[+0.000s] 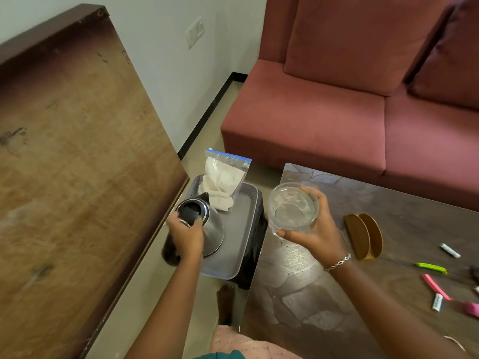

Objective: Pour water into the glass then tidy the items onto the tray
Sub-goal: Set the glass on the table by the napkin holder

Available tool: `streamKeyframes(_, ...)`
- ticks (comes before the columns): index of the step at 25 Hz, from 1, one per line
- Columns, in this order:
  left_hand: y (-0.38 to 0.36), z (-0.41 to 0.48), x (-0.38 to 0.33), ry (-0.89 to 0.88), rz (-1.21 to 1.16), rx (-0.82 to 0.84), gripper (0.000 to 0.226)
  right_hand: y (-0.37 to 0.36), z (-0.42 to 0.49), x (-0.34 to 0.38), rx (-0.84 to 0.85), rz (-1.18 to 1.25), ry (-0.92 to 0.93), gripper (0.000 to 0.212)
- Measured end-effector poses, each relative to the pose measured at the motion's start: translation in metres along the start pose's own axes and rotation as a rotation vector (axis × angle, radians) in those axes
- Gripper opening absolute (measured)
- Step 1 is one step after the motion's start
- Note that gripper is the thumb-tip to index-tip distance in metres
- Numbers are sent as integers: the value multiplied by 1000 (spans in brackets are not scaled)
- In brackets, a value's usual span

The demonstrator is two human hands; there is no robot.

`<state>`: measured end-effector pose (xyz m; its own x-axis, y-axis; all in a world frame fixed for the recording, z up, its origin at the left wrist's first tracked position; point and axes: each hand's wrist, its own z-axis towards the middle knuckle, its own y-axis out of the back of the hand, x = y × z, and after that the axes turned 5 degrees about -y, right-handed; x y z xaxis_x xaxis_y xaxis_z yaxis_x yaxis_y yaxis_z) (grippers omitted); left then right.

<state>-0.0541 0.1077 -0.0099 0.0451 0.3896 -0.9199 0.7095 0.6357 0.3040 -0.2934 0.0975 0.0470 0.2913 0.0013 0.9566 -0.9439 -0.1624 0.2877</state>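
A steel kettle [211,230] with a black lid stands on a grey tray [239,226] that rests on a dark stool. My left hand [186,235] grips the kettle's black handle at its near left side. My right hand [317,230] holds a clear glass [293,207] upright above the left edge of the marble-patterned table [298,281], just right of the tray. The glass looks to have a little water at the bottom. A zip bag [224,181] with white cloth leans at the tray's far end.
A wooden holder [364,235] lies on the table right of the glass. Small pink, green and white items [438,288] are scattered at the table's right. A red sofa [337,112] stands behind. A large wooden panel [72,164] rises on the left. My foot [225,301] rests below the stool.
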Motion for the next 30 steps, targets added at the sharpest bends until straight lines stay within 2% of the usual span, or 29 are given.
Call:
streamKeyframes(1, -7, -16, -19, 41, -115, 179, 38, 1, -3, 0, -3, -4, -1, 88)
streamKeyframes(2, -16, -33, -35, 112, -230, 397, 39, 4, -6, -1, -14, -8, 1, 89)
streamKeyframes(4, -32, -60, -55, 273, -318, 756, 62, 11, -11, -3, -33, -12, 0, 89)
streamKeyframes(5, -40, -71, -60, 325, -318, 868, 68, 15, -13, -5, -43, -12, -1, 89)
streamKeyframes(7, -54, -86, -64, 389, -334, 995, 57, 24, -18, -10, -60, -7, -4, 88)
streamKeyframes(9, -64, -93, -63, 414, -368, 1030, 45, 31, -24, -13, -74, -7, -12, 87)
streamKeyframes(16, -106, -123, -61, 376, -239, 1060, 44, 79, -49, -28, -93, -44, -81, 93)
streamKeyframes(20, -132, -142, -58, 395, -187, 1103, 44, 115, -57, -32, -81, -227, -98, 99)
streamKeyframes(25, -172, -172, -56, 418, -117, 1193, 42, 156, -62, -40, -103, -691, -64, 100)
streamKeyframes(30, -220, -194, -57, 335, -22, 1368, 47, 197, -67, -63, -178, -759, -145, 98)
